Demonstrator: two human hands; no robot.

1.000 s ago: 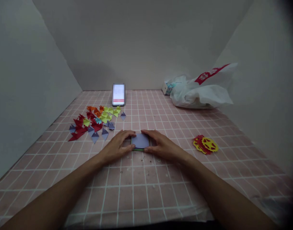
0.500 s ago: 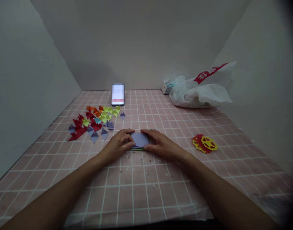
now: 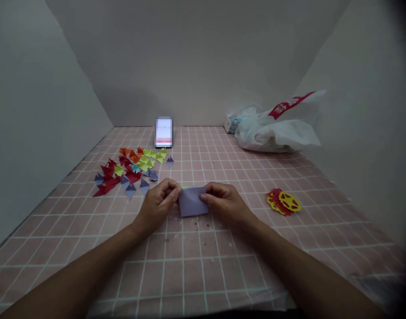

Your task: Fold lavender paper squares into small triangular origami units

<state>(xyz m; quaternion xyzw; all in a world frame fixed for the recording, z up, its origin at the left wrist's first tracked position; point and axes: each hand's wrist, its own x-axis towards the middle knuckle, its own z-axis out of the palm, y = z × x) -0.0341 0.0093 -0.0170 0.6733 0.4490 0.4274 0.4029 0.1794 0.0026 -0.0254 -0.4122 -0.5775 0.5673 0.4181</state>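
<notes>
Purple paper [image 3: 193, 202] is held near the middle of the table's near half, its face tilted toward the viewer. Its upper left corner is pinched between the thumb and fingers of the left hand [image 3: 160, 200]; its right edge is gripped likewise by the right hand [image 3: 226, 202]. A green edge [image 3: 186, 187] is seen just behind its top. Folded paper figures [image 3: 133, 175] in several colours are scattered to the left, red and yellow cut-outs [image 3: 284, 203] stacked to the right. Farther back, a lit phone [image 3: 164, 133] and a white plastic bag [image 3: 279, 135] are noted.
</notes>
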